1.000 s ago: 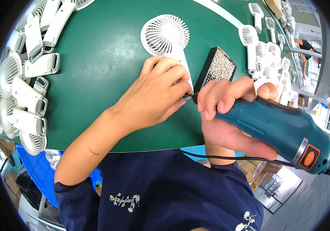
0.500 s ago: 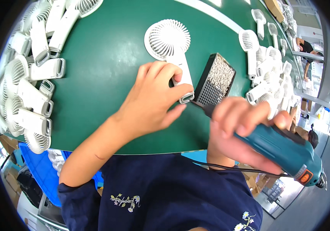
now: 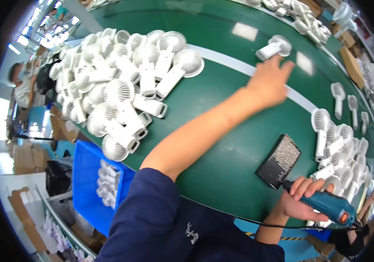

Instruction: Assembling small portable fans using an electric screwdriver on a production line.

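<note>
My left hand (image 3: pixel 269 83) reaches far across the green table with its fingers apart. Just beyond the fingertips a white handheld fan (image 3: pixel 278 45) lies past the white strip; whether they touch it is hard to tell. Wrapped in my right hand (image 3: pixel 303 201) is a teal electric screwdriver (image 3: pixel 327 206), its cord trailing from the back end. The driver's dark nose points at the near corner of a black screw tray (image 3: pixel 274 171). Small metal screws (image 3: pixel 288 149) fill the tray's far part, while its near part shows bare holes.
A large heap of white fans (image 3: pixel 119 91) covers the table's left side. Another fan pile (image 3: pixel 346 153) lies at the right. A blue bin (image 3: pixel 84 174) with white parts stands below the left edge. A white strip (image 3: pixel 222 58) crosses the table; more fans lie beyond.
My left hand has left the table's near part and stretched far forward; the fan it held there is gone from that spot. The screwdriver has moved to the screw tray. The view has shifted.
</note>
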Available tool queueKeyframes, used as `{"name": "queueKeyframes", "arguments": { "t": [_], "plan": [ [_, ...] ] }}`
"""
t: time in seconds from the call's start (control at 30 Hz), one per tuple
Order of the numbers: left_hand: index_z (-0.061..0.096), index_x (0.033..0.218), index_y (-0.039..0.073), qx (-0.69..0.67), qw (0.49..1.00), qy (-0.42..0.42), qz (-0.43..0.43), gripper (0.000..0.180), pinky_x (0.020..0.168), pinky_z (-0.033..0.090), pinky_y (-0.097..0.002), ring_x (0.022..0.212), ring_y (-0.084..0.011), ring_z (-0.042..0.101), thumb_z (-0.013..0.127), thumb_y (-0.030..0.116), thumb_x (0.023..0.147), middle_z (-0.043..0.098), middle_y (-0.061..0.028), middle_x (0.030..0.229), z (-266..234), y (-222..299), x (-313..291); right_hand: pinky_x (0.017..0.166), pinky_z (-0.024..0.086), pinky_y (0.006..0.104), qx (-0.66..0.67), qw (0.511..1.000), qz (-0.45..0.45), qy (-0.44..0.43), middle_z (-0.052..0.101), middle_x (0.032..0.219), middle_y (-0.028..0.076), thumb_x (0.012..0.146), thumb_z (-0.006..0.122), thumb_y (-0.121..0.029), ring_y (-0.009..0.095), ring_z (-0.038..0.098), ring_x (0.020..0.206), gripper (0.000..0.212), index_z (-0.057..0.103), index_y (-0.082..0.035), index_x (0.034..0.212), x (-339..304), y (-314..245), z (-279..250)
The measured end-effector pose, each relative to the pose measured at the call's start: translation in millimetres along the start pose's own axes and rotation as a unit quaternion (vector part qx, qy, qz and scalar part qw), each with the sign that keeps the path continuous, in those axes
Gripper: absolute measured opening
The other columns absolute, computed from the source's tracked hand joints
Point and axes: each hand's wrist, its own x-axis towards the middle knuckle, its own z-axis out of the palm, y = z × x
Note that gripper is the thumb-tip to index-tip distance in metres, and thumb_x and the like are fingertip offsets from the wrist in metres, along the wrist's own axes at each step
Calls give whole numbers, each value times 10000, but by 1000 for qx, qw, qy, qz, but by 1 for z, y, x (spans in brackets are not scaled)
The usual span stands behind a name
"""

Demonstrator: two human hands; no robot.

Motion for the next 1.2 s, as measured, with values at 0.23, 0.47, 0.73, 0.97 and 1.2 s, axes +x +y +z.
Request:
{"name": "queueKeyframes", "arguments": {
  "t": [0.23, 0.47, 0.73, 0.97, 1.2],
  "plan": [
    [539, 1296, 46, 165, 979, 61, -107, 582, 999, 389, -500, 1204, -412, 478, 749, 200, 775, 500, -238, 1281, -128, 14, -150, 457, 406, 281, 9, 1000, 28, -11, 471, 757, 65, 846, 608, -707, 152, 461, 476, 798, 383, -63, 1260, -1, -5, 5],
    [516, 1321, 39, 350, 927, 51, -124, 551, 974, 397, -485, 1165, -390, 517, 721, 223, 844, 621, -180, 1169, -142, -75, -135, 438, 431, 300, 30, 997, 49, -56, 497, 769, 79, 837, 565, -753, 163, 477, 481, 824, 396, -68, 1264, -11, 8, 11],
    [557, 1209, 7, 331, 939, 64, -73, 474, 962, 340, -521, 1138, -343, 497, 695, 287, 852, 604, -159, 1090, -102, -74, -123, 424, 442, 304, 10, 995, 59, -75, 496, 761, 83, 834, 534, -778, 167, 479, 471, 818, 382, -94, 1255, -16, 16, 9],
    [642, 1076, -17, 408, 889, 57, -200, 597, 1030, 251, -654, 1298, -511, 300, 618, 549, 888, 332, -334, 1423, -101, -110, -90, 454, 455, 311, 38, 994, 76, -73, 506, 763, 90, 850, 523, -768, 177, 504, 491, 808, 390, -94, 1275, -16, 11, 8],
    [645, 1077, -38, 328, 934, 21, -137, 613, 930, 421, -548, 1116, -479, 484, 620, 541, 877, 348, -339, 1445, -62, -83, -88, 466, 454, 314, 28, 997, 46, -63, 509, 757, 89, 808, 548, -792, 179, 500, 501, 838, 385, -103, 1258, -14, 4, 8]
  ]
}}
